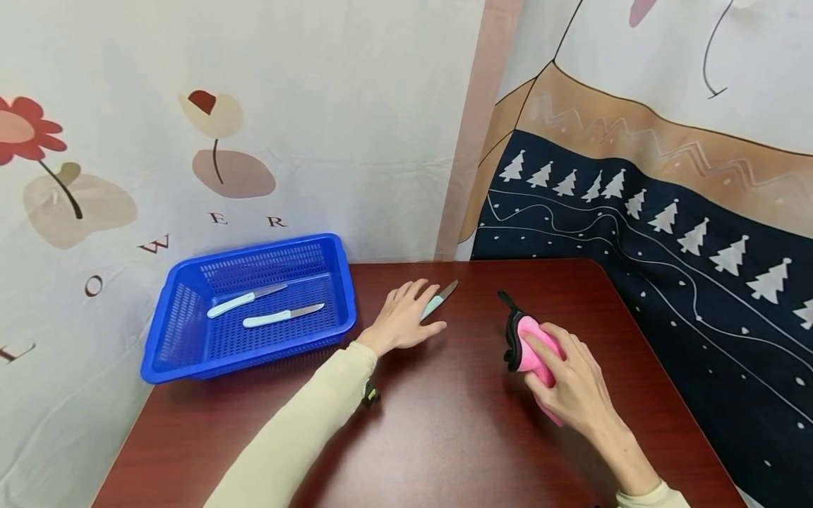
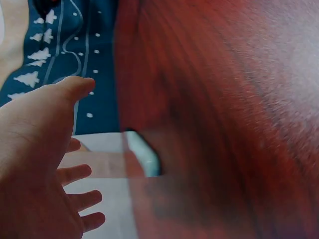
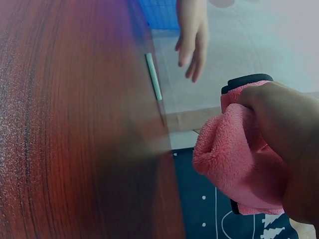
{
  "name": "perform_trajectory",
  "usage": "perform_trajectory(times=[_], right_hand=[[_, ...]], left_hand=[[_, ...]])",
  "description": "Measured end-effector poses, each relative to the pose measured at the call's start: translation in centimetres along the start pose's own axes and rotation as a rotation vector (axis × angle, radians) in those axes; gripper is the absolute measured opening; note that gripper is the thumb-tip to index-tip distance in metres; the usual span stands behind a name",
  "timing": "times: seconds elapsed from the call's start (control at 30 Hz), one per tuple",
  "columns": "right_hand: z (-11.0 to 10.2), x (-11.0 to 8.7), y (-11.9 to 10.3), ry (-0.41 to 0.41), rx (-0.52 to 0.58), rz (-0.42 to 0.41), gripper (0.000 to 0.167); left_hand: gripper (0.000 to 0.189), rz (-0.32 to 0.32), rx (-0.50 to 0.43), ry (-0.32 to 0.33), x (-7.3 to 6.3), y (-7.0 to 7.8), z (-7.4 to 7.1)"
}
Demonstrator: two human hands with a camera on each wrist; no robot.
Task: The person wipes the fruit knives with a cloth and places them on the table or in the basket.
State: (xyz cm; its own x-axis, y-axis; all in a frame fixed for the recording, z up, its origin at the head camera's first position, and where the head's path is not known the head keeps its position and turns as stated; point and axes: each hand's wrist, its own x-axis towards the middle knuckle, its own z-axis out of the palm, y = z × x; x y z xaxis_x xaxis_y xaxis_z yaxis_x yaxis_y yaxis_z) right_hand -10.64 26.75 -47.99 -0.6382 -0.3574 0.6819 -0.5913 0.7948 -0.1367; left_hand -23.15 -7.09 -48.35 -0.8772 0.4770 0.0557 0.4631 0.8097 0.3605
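My left hand (image 1: 404, 317) reaches over the table with its fingers spread, right above a small knife (image 1: 440, 300) with a pale mint handle. In the left wrist view the knife's handle (image 2: 143, 153) lies on the wood, apart from the fingers. My right hand (image 1: 574, 381) grips a bunched pink cloth (image 1: 538, 347) with black edging and a black loop, held over the right part of the table. From the right wrist view the pink cloth (image 3: 232, 159) looks fluffy and folded in the fist.
A blue plastic basket (image 1: 254, 360) stands at the back left of the dark red wooden table (image 1: 457, 451). Two knives with pale handles (image 1: 267, 319) lie in it. Behind the table hangs a printed curtain (image 1: 381, 141). A dark band circles the left wrist's underside.
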Motion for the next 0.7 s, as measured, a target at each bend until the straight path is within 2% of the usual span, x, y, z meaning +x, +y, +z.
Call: perform_trajectory(times=[0.23, 0.5, 0.7], right_hand=[[0.1, -0.3, 0.0, -0.013, 0.004, 0.013, 0.057], [0.1, -0.4, 0.1, -0.013, 0.005, 0.011, 0.058], [0.1, -0.6, 0.1, -0.034, 0.004, 0.033, 0.058]], left_hand=[[0.081, -0.067, -0.02, -0.016, 1.3, -0.3, 1.8], [0.075, -0.121, 0.0, -0.017, 2.7, -0.4, 2.8], [0.058, -0.141, 0.053, -0.012, 3.1, -0.3, 3.4]])
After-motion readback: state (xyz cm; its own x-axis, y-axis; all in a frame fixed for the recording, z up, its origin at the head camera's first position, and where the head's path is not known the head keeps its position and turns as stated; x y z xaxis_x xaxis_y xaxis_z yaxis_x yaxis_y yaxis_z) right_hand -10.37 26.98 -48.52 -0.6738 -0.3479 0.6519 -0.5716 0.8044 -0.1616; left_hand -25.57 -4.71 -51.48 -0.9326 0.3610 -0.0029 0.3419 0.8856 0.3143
